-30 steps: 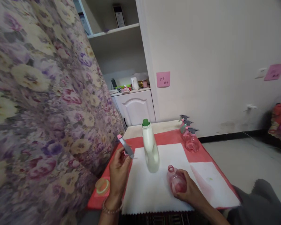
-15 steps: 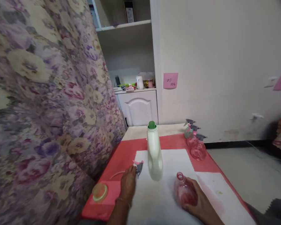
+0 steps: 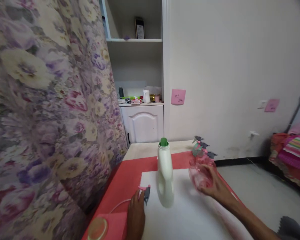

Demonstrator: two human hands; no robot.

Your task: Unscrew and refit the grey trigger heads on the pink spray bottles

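My right hand point(image 3: 211, 183) is closed around a clear pink spray bottle point(image 3: 198, 176) without a spray head, tilted and close in front of the row of spray bottles. My left hand point(image 3: 136, 213), low on the left, has its fingers closed at a grey and pink trigger spray head point(image 3: 146, 194); its pale dip tube point(image 3: 120, 204) runs out to the left. Between my hands a pale green jug point(image 3: 165, 176) stands upright, with a green piece point(image 3: 163, 142) in its mouth.
Capped spray bottles point(image 3: 198, 148) line the table's right rear edge. A white sheet point(image 3: 185, 213) covers part of the red tabletop point(image 3: 130, 173). At lower left lies a round lid-like item point(image 3: 98, 228). A floral curtain point(image 3: 52, 100) hangs on the left; a cupboard point(image 3: 142, 123) stands behind.
My right hand has carried the pink bottle away from me and slightly right, toward the spray bottles. The left hand stays at the spray head. The camera view has tilted up and turned right.
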